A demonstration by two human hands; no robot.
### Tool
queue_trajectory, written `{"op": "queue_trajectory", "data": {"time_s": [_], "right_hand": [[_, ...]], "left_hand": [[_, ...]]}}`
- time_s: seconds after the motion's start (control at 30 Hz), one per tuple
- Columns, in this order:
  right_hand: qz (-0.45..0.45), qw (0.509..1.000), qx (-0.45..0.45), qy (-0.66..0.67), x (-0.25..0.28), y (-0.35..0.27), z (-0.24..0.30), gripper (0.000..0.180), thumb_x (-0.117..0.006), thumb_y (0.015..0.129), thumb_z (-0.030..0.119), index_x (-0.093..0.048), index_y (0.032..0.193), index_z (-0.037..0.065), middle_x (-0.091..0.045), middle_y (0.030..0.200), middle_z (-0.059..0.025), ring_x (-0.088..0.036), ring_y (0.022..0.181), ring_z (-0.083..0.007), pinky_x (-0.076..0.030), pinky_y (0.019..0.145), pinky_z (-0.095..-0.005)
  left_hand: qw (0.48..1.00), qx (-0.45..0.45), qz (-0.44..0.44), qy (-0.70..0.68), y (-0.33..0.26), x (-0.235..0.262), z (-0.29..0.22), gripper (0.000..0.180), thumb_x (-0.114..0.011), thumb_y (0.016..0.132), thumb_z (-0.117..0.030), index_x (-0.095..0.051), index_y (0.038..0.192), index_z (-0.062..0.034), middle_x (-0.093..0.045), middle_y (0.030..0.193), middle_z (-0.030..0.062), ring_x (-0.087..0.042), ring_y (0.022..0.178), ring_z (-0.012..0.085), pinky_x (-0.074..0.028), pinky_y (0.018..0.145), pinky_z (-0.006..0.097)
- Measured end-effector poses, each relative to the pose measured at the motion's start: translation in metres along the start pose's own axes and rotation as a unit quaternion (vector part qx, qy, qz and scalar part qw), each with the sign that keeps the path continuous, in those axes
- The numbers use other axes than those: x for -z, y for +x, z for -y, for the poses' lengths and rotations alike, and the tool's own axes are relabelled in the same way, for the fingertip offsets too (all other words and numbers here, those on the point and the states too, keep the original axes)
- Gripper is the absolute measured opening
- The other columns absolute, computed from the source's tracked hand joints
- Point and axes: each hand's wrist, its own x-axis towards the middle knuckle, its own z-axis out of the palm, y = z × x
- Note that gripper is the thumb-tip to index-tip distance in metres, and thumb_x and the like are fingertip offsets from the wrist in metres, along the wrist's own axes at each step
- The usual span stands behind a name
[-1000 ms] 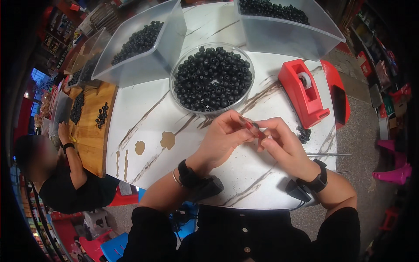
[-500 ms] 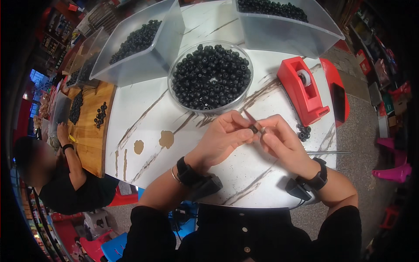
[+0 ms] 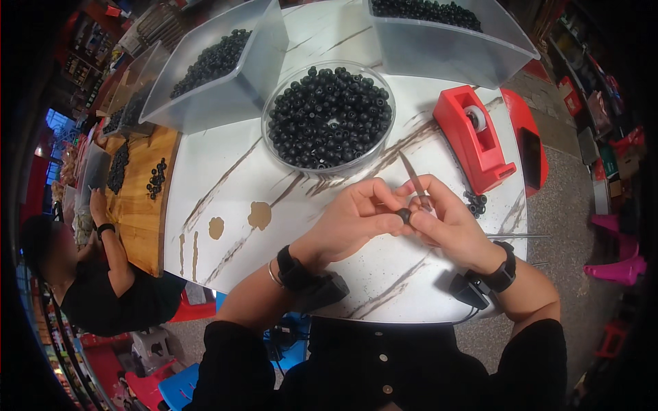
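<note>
My left hand (image 3: pixel 356 222) pinches a small round black bead (image 3: pixel 404 216) between thumb and fingertips, closed tight on it. The bead sits at the meeting point of both hands, at 3 o'clock from my left palm. My right hand (image 3: pixel 449 222) is curled shut around a thin pointed metal tool (image 3: pixel 415 179), whose long axis runs from the bead toward 11 o'clock, tip up and away from me. Both hands touch at the bead; the left fingers have the bead itself.

Containers, left to right: a clear plastic rectangular bin (image 3: pixel 226 103) at 11 o'clock holds black beads heaped at its far side. A clear round bowl (image 3: pixel 274 147) at 12 o'clock is filled with black beads. A second clear rectangular bin (image 3: pixel 466 61) at 1 o'clock has beads too. A red tape dispenser (image 3: pixel 473 140) stands at 2 o'clock, a few loose black beads (image 3: pixel 475 203) just beside its near end, all on the white marbled table (image 3: pixel 219 178).
</note>
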Motion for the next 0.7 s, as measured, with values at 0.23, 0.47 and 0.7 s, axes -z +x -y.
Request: {"op": "queue_trajectory", "data": {"time_s": [0.23, 0.47, 0.7], "right_hand": [[-0.02, 0.999, -0.004, 0.045, 0.0, 0.001, 0.005, 0.027, -0.044, 0.09, 0.015, -0.039, 0.114, 0.004, -0.041, 0.066, 0.0042, -0.03, 0.05, -0.0001, -0.023, 0.044, -0.0153], [-0.028, 0.999, -0.017, 0.007, 0.001, 0.002, 0.003, 0.026, -0.043, 0.09, 0.014, -0.04, 0.113, 0.004, -0.041, 0.064, 0.004, -0.029, 0.049, -0.0003, -0.022, 0.043, -0.0154], [-0.034, 0.999, -0.025, 0.015, 0.001, 0.005, 0.0, 0.024, -0.044, 0.09, 0.015, -0.042, 0.112, 0.005, -0.042, 0.063, 0.0043, -0.029, 0.047, 0.0002, -0.022, 0.042, -0.0152]], "left_hand": [[0.999, -0.028, -0.035, 0.0, -0.002, -0.007, -0.059, 0.029, -0.05, 0.083, -0.006, -0.047, 0.11, 0.0041, -0.051, 0.103, 0.0103, -0.055, 0.086, 0.0148, -0.046, 0.075, 0.022], [0.912, 0.048, -0.113, 0.391, 0.043, 0.028, -0.104, 0.022, -0.056, 0.08, -0.013, -0.054, 0.098, 0.0, -0.053, 0.079, 0.0025, -0.05, 0.07, 0.0083, -0.041, 0.057, 0.02], [0.58, -0.031, -0.024, 0.813, 0.058, 0.061, -0.103, 0.019, -0.067, 0.065, -0.007, -0.057, 0.081, -0.0039, -0.051, 0.065, 0.0062, -0.048, 0.058, 0.0188, -0.039, 0.055, 0.029]]}}
